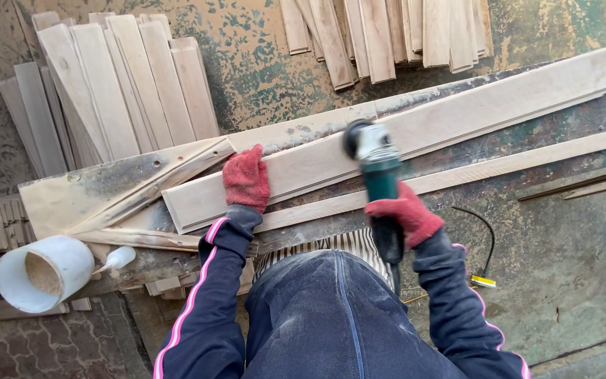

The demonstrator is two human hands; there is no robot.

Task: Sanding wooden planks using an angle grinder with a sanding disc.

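Note:
My left hand, in a red glove, presses flat on a long pale wooden plank that lies slanted across a dusty workbench. My right hand, also in a red glove, grips the green body of an angle grinder. The grinder's head rests on the plank's upper face, just right of my left hand. Its black cable trails off to the right.
A white bucket holding sawdust lies on its side at the bench's left end, a small white bottle beside it. Stacks of short wooden slats lean on the ground beyond the bench, more slats at top. A thin strip runs below the plank.

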